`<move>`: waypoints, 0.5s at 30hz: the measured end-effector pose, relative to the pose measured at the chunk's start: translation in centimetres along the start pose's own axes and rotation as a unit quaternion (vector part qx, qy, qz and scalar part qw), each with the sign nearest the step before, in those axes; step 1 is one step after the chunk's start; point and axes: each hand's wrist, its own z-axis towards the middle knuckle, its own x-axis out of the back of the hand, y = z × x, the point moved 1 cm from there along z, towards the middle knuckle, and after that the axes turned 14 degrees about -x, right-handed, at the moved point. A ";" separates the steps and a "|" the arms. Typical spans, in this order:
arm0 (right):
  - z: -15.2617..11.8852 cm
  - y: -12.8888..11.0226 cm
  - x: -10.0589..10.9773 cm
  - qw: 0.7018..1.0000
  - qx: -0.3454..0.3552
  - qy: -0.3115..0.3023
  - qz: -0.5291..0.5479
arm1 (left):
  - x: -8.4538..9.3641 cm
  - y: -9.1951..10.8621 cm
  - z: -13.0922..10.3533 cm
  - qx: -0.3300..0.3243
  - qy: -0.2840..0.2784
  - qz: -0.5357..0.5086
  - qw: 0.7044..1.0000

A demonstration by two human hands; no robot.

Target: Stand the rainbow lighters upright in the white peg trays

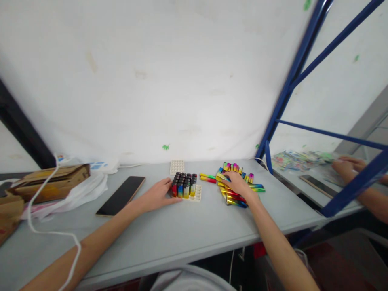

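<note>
Upright lighters with black tops and shiny coloured bodies stand packed in a white perforated tray. My left hand curls around the tray's left side, thumb along its front edge and fingers at the back. To the right lies a loose pile of metallic rainbow-coloured lighter sleeves. Over this pile, my right hand has its fingers closed at a gold sleeve; the palm hides part of the pile.
A second white tray lies near the wall. Left are a phone, cardboard boxes, plastic bags and a white cable. A blue metal frame rises on the right; beyond it another person's hands work near plastic packets.
</note>
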 end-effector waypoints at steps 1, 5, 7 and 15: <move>0.0 -0.2 0.2 1.000 0.006 0.001 0.003 | 0.0 0.0 0.0 -0.001 0.000 -0.001 1.000; -0.2 -1.2 1.6 0.998 0.013 0.017 0.060 | 0.2 0.2 0.0 -0.001 -0.007 0.005 1.000; -0.4 -1.9 2.3 0.992 0.008 0.026 0.123 | 0.2 0.2 0.0 0.000 -0.011 0.009 1.000; -1.1 -5.0 2.4 0.938 0.014 0.031 0.346 | 0.1 0.0 -0.1 0.002 0.002 -0.018 1.000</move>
